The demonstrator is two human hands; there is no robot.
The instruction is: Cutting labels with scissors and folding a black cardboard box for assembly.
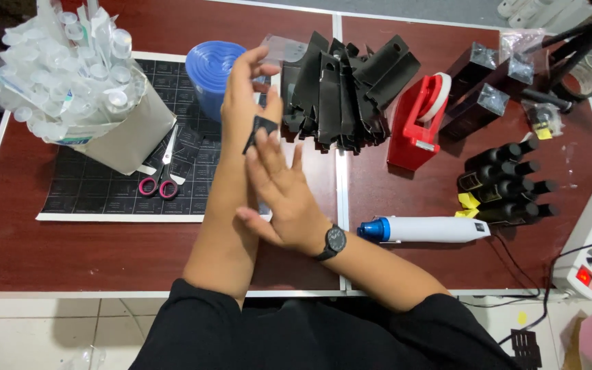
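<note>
The left hand [248,96] is raised over mid-worktop [104,253], its grip pinching a small black label [260,130]; the right hand [284,195] lies flat against it, released. The label looks light, thin and floppy, best held by its edges. The near worktop offers room; black sleeves [340,89] crowd the far side.

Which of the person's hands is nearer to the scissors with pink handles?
Left. The left hand is raised just right of the scissors above the black mat, while the right hand, wearing a wristwatch, lies farther right.
</note>
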